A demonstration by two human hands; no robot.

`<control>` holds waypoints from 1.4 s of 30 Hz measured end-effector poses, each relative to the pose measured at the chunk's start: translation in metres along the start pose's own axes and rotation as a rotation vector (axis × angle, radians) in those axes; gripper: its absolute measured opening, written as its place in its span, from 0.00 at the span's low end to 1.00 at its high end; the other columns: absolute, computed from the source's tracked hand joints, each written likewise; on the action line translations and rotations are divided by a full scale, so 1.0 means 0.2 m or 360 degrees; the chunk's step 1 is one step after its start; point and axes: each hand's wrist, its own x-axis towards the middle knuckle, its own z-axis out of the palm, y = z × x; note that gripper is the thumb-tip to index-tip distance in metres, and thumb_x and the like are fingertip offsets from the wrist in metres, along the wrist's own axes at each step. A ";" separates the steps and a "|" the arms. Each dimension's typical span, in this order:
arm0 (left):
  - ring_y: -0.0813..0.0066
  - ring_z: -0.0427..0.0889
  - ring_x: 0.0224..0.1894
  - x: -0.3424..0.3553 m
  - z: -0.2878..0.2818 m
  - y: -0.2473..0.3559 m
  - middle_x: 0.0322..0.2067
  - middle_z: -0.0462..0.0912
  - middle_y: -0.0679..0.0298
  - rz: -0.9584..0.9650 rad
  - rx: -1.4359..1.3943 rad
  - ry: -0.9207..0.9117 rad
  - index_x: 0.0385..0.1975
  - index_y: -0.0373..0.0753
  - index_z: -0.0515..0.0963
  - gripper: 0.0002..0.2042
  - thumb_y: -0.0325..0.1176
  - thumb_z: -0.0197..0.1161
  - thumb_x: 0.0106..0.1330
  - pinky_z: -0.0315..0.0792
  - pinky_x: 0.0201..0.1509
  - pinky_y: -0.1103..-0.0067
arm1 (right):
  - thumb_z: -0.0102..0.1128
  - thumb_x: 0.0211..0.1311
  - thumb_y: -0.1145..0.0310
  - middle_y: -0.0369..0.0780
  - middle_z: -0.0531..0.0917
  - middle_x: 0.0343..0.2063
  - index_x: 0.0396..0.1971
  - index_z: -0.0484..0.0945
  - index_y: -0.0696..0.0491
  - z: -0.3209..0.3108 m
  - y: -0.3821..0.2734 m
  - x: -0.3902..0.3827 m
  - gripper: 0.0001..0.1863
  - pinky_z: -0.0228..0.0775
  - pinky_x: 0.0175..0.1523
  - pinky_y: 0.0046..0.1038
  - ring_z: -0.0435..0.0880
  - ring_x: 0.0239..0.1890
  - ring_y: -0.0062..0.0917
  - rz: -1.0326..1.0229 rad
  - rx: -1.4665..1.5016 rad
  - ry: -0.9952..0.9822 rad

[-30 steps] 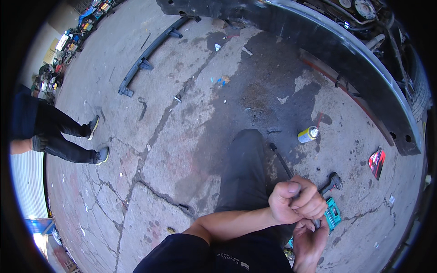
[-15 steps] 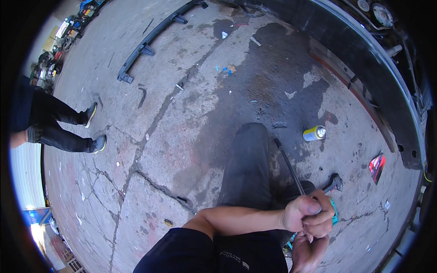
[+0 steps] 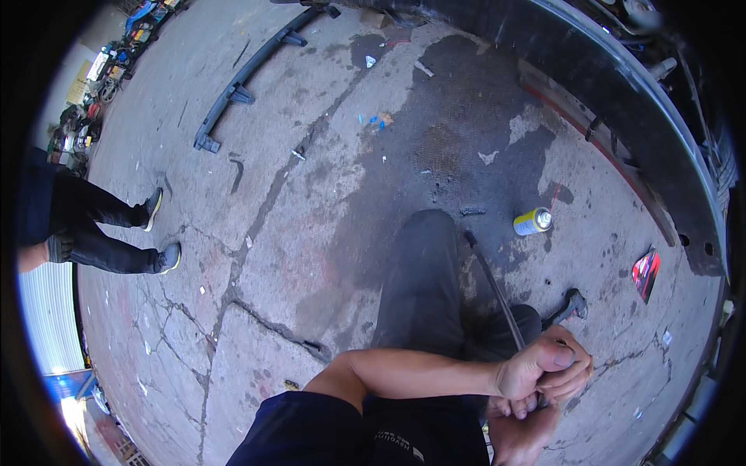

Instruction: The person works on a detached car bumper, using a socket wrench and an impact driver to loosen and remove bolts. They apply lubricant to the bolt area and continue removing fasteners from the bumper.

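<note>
My left forearm crosses in front of me to the right, and my left hand [image 3: 546, 366] is closed, thumb on top. A long, thin black rod [image 3: 494, 286] with a thicker black far end slants down into this grip. Its near end is hidden by the hand. Right below, touching the left hand, is my right hand [image 3: 522, 429], its fingers curled in. What lies between those fingers is hidden. Just beyond the left hand, a dark object with a blocky end [image 3: 575, 304] shows partly; its kind is unclear.
A yellow-and-white spray can [image 3: 533, 221] stands on the stained concrete. To its right lies a red shard [image 3: 645, 275]. A long dark panel [image 3: 598, 70] curves along the right. A black bar with brackets [image 3: 233, 92] lies far left. Another person's legs [image 3: 105, 213] are at the left.
Both hands have shifted slightly right, and my left hand now sits a little further from the rod's far end. A teal thing beside the left hand is no longer visible.
</note>
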 end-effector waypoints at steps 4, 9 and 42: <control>0.80 0.60 0.10 0.04 -0.01 0.01 0.07 0.62 0.70 -0.0175 0.0141 0.0023 0.10 0.41 0.62 0.26 0.47 0.49 0.73 0.58 0.18 0.80 | 0.42 0.72 0.50 0.27 0.62 0.15 0.27 0.70 0.44 -0.08 -0.02 0.00 0.17 0.52 0.26 0.22 0.61 0.16 0.14 0.0148 -0.0124 -0.0196; 0.78 0.61 0.11 0.17 -0.05 0.10 0.07 0.63 0.67 0.0003 0.0166 0.0101 0.11 0.40 0.63 0.25 0.44 0.46 0.74 0.61 0.21 0.78 | 0.33 0.72 0.33 0.43 0.73 0.57 0.64 0.65 0.54 -0.12 -0.06 0.11 0.40 0.68 0.51 0.40 0.72 0.56 0.32 -0.0929 -0.1087 -0.0313; 0.63 0.70 0.12 0.39 0.16 1.64 0.11 0.69 0.54 -0.0649 0.4529 -0.0756 0.14 0.33 0.70 0.11 0.30 0.65 0.48 0.63 0.20 0.68 | 0.55 0.72 0.72 0.30 0.68 0.22 0.34 0.71 0.57 0.12 -0.96 0.36 0.06 0.60 0.22 0.19 0.62 0.18 0.12 -0.0796 0.0382 -0.0945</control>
